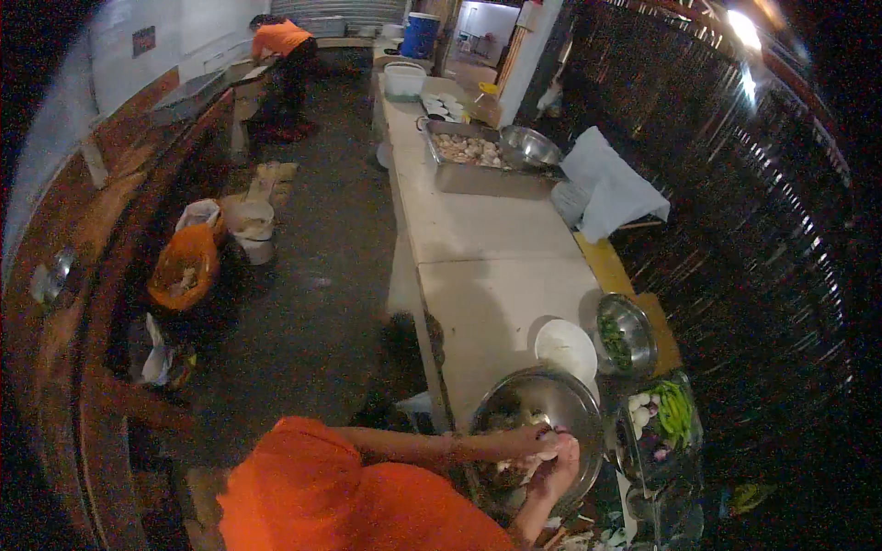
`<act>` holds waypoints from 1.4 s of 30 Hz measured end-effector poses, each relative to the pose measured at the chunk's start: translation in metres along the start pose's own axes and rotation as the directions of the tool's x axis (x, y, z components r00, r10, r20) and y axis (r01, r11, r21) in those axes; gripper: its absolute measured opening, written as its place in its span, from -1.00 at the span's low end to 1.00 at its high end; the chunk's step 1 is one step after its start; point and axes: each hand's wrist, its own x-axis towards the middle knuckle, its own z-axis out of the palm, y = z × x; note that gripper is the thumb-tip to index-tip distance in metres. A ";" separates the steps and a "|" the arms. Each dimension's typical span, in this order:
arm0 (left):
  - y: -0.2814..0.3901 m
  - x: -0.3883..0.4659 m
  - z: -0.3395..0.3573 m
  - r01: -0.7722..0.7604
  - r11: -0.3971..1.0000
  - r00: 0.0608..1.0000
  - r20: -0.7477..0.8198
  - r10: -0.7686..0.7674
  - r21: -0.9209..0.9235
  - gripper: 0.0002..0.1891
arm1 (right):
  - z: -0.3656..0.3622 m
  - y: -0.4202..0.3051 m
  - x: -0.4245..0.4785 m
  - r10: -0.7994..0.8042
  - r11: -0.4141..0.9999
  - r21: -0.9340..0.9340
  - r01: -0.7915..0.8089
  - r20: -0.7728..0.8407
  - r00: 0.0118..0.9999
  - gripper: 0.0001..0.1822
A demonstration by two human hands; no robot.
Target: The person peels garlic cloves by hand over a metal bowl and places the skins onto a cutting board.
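Observation:
My two hands meet over a wide stainless-steel bowl (486, 403) at the near end of the table. My left hand (541, 439) reaches in from the left, and my right hand (563, 463) comes up from below. Between their fingers is a small pale piece of food (548, 455), mostly covered, so its kind is unclear. Pale scraps lie low in the bowl under my forearms. Just beyond its rim sits a white plate (566, 348). To the right, a tray (637, 458) carries green chillies (674, 413), white peeled bulbs (641, 417) and some purplish pieces.
Beyond the plate, a steel bowl (642, 330) contains chopped greens. Farther along the table (475, 227) stand a deep steel pan (493, 180) of pale food and another bowl (530, 146). Orange (182, 268) and white buckets (251, 231) line the left floor. A person (284, 62) bends over the far-left counter.

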 end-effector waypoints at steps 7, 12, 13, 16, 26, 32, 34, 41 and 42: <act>-0.034 0.004 0.014 -0.225 0.963 0.974 -0.070 0.216 -0.151 -0.42 | -0.013 -0.005 -0.008 0.102 0.989 -0.122 -0.081 0.181 0.978 -0.79; -0.050 0.008 0.006 -0.468 0.867 0.880 0.000 0.475 0.171 -0.45 | 0.009 -0.008 -0.027 0.078 0.996 -0.038 -0.077 0.041 0.996 -0.77; -0.049 0.004 0.006 -0.465 0.865 0.877 -0.032 0.479 0.189 -0.47 | 0.011 -0.009 -0.030 0.073 0.997 -0.001 -0.073 0.007 0.997 -0.77; -0.051 0.008 0.005 -0.414 0.901 0.909 -0.002 0.418 0.127 -0.47 | -0.003 0.001 -0.020 -0.063 0.981 -0.181 0.065 0.017 0.998 -0.76; -0.058 0.040 0.003 -0.566 0.750 0.813 0.083 0.576 0.341 -0.52 | -0.007 -0.014 -0.008 -0.210 0.871 -0.430 0.238 0.112 0.971 -0.76; -0.072 0.032 -0.001 -0.469 0.825 0.868 -0.009 0.497 0.317 -0.49 | 0.001 -0.013 -0.012 -0.175 0.862 -0.471 0.186 0.068 0.982 -0.82; -0.073 0.032 0.000 -0.510 0.818 0.855 0.052 0.516 0.267 -0.47 | 0.004 -0.016 -0.017 -0.056 0.880 -0.472 0.060 0.022 0.998 -0.82; -0.126 0.074 -0.021 -0.565 0.477 0.729 0.137 0.670 0.673 -0.50 | 0.004 -0.003 -0.018 -0.187 0.855 -0.464 0.232 0.140 0.972 -0.78; -0.127 0.075 -0.020 -0.581 0.321 0.674 0.221 0.705 0.748 -0.51 | 0.006 -0.002 -0.018 -0.208 0.840 -0.481 0.250 0.139 0.968 -0.77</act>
